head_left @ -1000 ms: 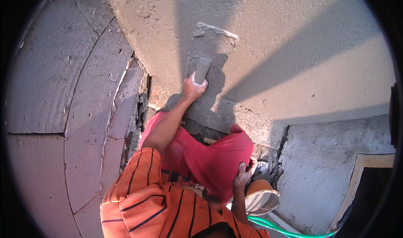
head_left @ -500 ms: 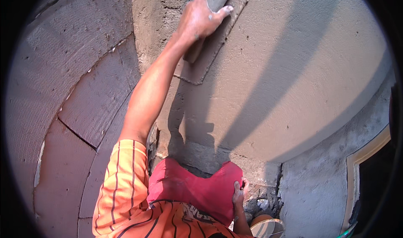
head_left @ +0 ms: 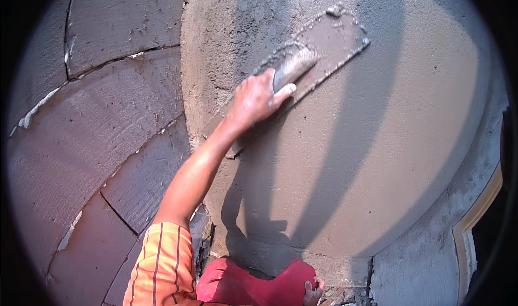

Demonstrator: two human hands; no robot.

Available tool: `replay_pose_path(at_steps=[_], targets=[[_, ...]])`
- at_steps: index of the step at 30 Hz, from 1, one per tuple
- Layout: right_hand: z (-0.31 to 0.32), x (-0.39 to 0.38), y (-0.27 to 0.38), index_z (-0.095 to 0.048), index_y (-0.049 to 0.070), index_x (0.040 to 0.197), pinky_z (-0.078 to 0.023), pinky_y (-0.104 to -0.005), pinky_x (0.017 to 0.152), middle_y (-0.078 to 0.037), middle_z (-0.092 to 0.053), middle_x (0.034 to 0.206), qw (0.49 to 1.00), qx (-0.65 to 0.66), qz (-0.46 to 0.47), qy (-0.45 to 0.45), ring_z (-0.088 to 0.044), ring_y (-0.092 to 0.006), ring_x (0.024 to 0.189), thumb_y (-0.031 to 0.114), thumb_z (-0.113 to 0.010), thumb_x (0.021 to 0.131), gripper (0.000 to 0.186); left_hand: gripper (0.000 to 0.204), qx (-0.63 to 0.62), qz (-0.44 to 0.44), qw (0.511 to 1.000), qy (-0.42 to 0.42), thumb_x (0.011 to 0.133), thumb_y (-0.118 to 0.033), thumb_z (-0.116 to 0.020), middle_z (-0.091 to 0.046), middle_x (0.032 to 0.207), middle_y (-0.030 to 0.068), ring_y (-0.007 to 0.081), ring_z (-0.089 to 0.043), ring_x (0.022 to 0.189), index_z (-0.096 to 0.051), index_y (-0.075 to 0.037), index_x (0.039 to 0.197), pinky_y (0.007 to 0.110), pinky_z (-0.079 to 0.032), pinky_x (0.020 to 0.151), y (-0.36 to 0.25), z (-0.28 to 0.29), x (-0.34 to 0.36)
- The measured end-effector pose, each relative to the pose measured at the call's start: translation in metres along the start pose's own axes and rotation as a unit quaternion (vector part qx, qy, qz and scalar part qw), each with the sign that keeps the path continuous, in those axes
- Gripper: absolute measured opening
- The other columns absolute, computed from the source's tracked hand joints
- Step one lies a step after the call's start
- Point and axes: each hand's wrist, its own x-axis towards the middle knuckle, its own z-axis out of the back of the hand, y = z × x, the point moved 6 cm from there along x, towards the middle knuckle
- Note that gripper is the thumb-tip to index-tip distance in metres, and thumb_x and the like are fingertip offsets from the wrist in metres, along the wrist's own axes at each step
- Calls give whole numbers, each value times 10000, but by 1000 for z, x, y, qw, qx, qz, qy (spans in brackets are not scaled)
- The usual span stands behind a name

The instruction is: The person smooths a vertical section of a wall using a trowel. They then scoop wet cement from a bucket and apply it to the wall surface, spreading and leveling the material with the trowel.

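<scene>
My left hand is closed around the handle of a plastering float. The float is long, flat and coated in grey mortar, lying slantwise against the plastered surface. Wet mortar clings along its edges, with a lump at the far end. Part of its near end is hidden behind my hand and wrist. My right hand rests at my right knee, low in the picture; its thumb and fingers are apart, and no tool shows in it.
Smooth brown-grey blocks with dark joints line the left side. A rougher plaster strip runs beside them. At the right are a grey band and a pale frame around a dark opening. Long shadows cross the plaster.
The float has turned from steep to more slanted, its far end now pointing up and right. The view has shifted upward, so my knees sit lower. My right hand stays at the knee.
</scene>
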Motion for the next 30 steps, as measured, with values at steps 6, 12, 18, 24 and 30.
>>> replay_pose_path(at_steps=[6, 12, 18, 24, 30], targets=[[-27, 6, 17, -506, 17, 1286, -421, -428, 1009, -212, -594, 1174, 995, -59, 74, 31, -541, -392, 1140, 334, -705, 895, 541, 611, 40, 48, 968, 244, 880, -579, -597, -656, 707, 227, 427, -658, 671, -511, -41, 1157, 539, -514, 607, 55, -139, -263], [-8, 14, -4, -559, 76, 1175, -453, -461, 922, -188, -639, 1085, 982, -175, 68, -9, -591, -383, 1052, 385, -718, 862, 466, 628, 4, 61, 930, 363, 854, -630, -579, -684, 781, 238, 445, -675, 766, -546, -88, 1170, 546, -522, 667, 108, -195, -438], [-50, -12, 102, -513, 22, 1296, -436, -458, 1004, -233, -580, 1236, 971, -133, 200, 18, -541, -410, 1167, 212, -666, 881, 482, 685, -80, 163, 963, 198, 835, -629, -623, -683, 824, 272, 451, -679, 819, -560, -6, 1112, 514, -539, 733, 48, -113, -356], [-102, -47, 284, -481, 8, 1325, -413, -452, 1021, -237, -565, 1201, 918, -48, 393, -38, -520, -409, 1166, 286, -748, 828, 629, 774, -468, 233, 830, 193, 910, -501, -626, -679, 949, 296, 361, -699, 917, -414, 124, 1315, 456, -538, 808, -60, -94, -280], [-36, -21, 329, -376, -61, 1372, -392, -502, 1004, -255, -556, 1154, 889, -105, 407, -182, -527, -410, 1114, 99, -725, 717, 760, 526, -554, 130, 780, 262, 1000, -363, -531, -698, 988, 140, 228, -653, 947, -447, 92, 1251, 379, -488, 901, -154, -101, -265]])
